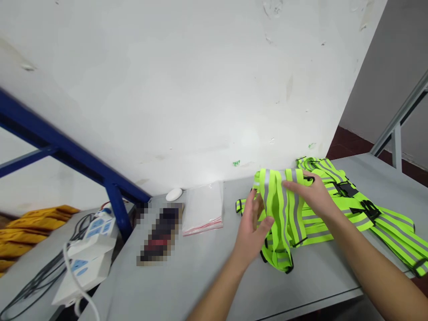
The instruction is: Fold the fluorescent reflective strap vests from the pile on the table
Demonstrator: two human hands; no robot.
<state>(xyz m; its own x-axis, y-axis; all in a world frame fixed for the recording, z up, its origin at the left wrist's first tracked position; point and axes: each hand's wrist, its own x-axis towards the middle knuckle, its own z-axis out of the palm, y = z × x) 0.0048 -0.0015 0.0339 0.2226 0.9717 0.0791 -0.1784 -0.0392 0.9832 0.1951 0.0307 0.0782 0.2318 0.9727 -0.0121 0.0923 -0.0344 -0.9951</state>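
A neon-yellow reflective strap harness (pixel 279 205) with grey stripes hangs in folds between my two hands, its lower loops and black buckles near the tabletop. My left hand (pixel 250 229) is closed on its left side, the fingers partly behind the straps and the thumb pointing right. With the thumb across the front, my right hand (pixel 312 194) grips the upper right folds; those fingers are mostly hidden. Beyond and to the right, a pile of similar reflective harnesses (pixel 357 211) with black buckles spreads over the grey table (pixel 207 272).
Clear plastic bags (pixel 203 208) with a red edge lie left of my hands, near a white round object (pixel 174 194) and a blurred-out item (pixel 160 236). Power strips (pixel 90 249) with cables sit beyond a blue metal frame (pixel 117 205). A white wall (pixel 200 89) stands behind the table.
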